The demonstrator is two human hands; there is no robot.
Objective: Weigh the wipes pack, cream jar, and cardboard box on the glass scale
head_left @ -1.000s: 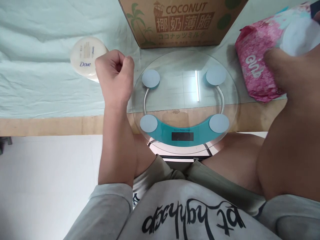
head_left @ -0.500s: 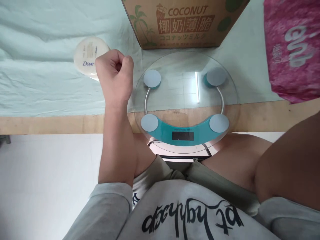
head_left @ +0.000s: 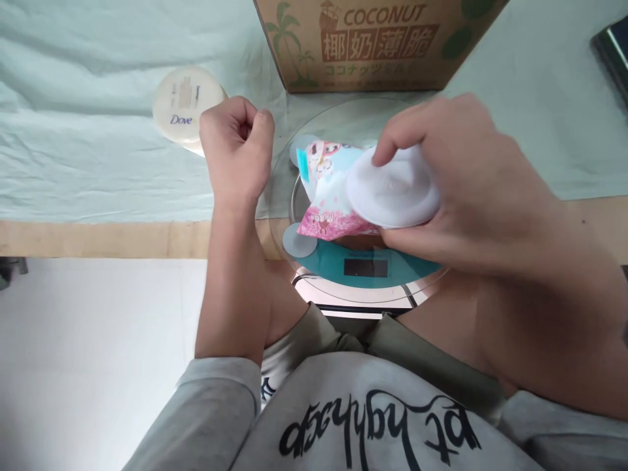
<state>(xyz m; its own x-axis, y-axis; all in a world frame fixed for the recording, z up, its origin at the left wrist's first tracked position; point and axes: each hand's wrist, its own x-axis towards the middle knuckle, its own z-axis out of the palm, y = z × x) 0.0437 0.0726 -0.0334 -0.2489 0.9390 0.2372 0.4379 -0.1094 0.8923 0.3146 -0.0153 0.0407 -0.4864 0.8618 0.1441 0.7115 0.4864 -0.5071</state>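
1. Pink-and-white film wrapped the soft pack (head_left: 338,219), gripped in the right hand (head_left: 471,183) over the glass scale (head_left: 324,256); whether they touched was unclear. Thumb and forefinger spanned the round white lid (head_left: 407,199).
2. The pack probably handled as light to moderate, squashy and slightly slippery, not fragile. The lid looked stiffer; best hold: the pack's middle, beside the lid, since the ends might have sagged.
3. From the scale's centre, the left hand (head_left: 238,144) lay between nine and ten o'clock, closed in a fist.
4. Farther out: Dove container (head_left: 184,98), ten; coconut carton (head_left: 367,72), twelve; dark object (head_left: 615,62), two.
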